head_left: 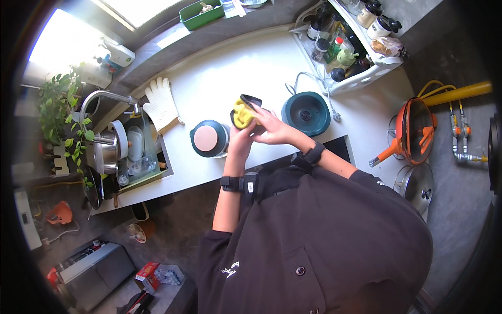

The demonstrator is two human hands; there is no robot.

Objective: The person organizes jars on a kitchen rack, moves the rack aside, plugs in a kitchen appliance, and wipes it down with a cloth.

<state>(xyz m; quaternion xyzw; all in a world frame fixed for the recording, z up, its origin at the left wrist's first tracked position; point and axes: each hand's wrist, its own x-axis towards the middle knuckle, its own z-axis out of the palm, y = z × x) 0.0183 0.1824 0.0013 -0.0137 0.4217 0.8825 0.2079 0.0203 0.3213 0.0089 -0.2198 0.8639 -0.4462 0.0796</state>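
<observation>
Above the white countertop (243,55), both my hands are together around a yellow cloth (244,114) and a small black-rimmed piece (251,99); its exact kind is unclear. My left hand (240,140) grips from below. My right hand (270,125) presses in from the right, fingers on the cloth and the piece. To the left of my hands stands a container with a teal lid and pink top (206,138). A teal appliance base (306,113) with a round socket sits to the right, its grey power cord (313,74) trailing behind it.
White knitted gloves (160,104) lie beside the sink, under a curved faucet (106,94). A white rack (362,78) of bottles stands at back right. An orange pan (415,131) and a glass lid (417,188) are at far right. A green tray (202,15) rests on the windowsill.
</observation>
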